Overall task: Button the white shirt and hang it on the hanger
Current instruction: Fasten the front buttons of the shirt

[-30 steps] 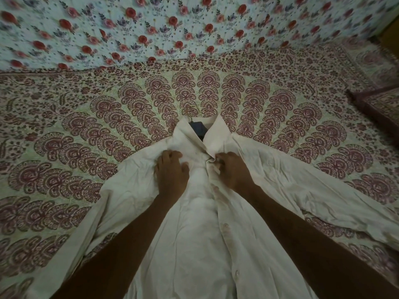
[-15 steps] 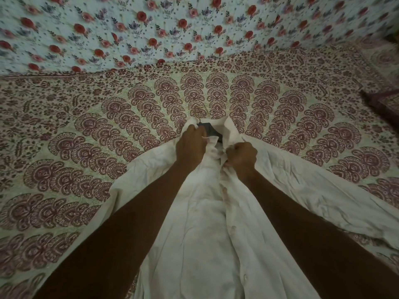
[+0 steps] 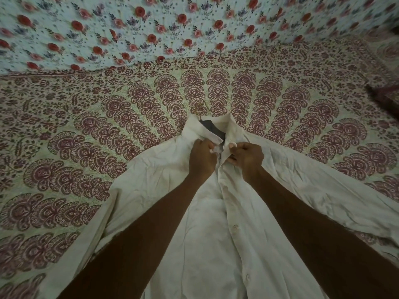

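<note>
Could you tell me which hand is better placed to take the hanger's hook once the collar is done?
Probably the left hand: the hook sticks out past the collar just beyond it, while the right hand pinches the shirt placket further over.

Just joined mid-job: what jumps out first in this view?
A crumpled white shirt lies spread at centre on a maroon-patterned bedspread. The left hand and right hand pinch its front edges just below the collar, where a dark hanger sits inside the neck.
</note>
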A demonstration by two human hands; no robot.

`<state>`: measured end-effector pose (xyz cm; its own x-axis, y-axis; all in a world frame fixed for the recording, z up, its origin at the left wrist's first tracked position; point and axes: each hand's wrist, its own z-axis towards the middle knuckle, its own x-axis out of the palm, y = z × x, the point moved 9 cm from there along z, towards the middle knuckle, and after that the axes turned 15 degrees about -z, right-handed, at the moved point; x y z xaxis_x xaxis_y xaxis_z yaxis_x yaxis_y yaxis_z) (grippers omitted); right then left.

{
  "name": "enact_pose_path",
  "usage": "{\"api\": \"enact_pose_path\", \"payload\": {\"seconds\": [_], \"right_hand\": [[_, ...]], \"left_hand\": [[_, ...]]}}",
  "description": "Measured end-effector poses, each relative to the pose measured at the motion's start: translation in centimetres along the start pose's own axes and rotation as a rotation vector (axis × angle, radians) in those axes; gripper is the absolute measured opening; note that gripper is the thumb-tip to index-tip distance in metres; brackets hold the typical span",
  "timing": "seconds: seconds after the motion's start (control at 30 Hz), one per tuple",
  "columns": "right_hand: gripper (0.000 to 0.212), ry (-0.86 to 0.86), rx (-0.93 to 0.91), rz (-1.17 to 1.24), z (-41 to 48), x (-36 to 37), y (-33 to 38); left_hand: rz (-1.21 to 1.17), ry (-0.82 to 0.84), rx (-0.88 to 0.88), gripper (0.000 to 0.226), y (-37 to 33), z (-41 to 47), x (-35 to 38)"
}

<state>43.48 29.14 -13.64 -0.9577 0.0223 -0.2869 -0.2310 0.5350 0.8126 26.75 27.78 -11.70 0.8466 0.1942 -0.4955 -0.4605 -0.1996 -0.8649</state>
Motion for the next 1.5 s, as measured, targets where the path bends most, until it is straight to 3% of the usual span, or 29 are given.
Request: {"api": "enact_pose_path", "payload": {"seconds": [0.33, 0.57, 0.67, 0.77, 0.83, 1.0, 1.13, 1.33, 1.5], "right_hand": [[0.017, 0.096, -0.135, -0.179, -1.0, 0.2, 0.5], [0.016, 0.140, -0.087, -0.156, -1.3, 0.3, 0.9], [0.015, 0.172, -0.035, -0.123, -1.1, 0.9, 1.3], [0.018, 0.197, -0.024, -0.127, -1.0, 1.8, 2.2], [0.018, 0.182, -0.028, -0.128, -0.9, 2.1, 2.7], [0.022, 0.177, -0.034, -0.136, -0.6, 2.4, 2.9], [0.013, 0.260, 0.013, -0.114, -0.5, 3.0, 2.6], [0.035, 0.263, 0.073, -0.027, -0.8, 2.7, 1.8], [0.030, 0.207, 0.029, -0.205, 0.0, 2.8, 1.8]], "left_hand": [[0.115, -0.150, -0.084, 0.026, -0.4, 0.1, 0.0], [0.043, -0.045, -0.213, 0.026, 0.6, 1.7, 0.0], [-0.173, 0.030, -0.299, 0.037, 1.6, 2.4, -0.6], [-0.575, 0.076, -0.453, 0.016, 2.2, 2.0, -0.6], [-0.690, 0.132, -0.512, 0.013, 1.8, 1.5, -0.5], [-0.718, 0.251, -0.503, 0.023, 1.1, 1.0, -0.2], [-0.719, 0.245, -0.445, 0.023, 1.3, 1.3, -0.2], [-0.695, 0.206, -0.403, 0.022, 1.7, 1.3, 0.3], [-0.633, 0.200, -0.395, 0.020, 2.1, 1.2, 0.6]]}}
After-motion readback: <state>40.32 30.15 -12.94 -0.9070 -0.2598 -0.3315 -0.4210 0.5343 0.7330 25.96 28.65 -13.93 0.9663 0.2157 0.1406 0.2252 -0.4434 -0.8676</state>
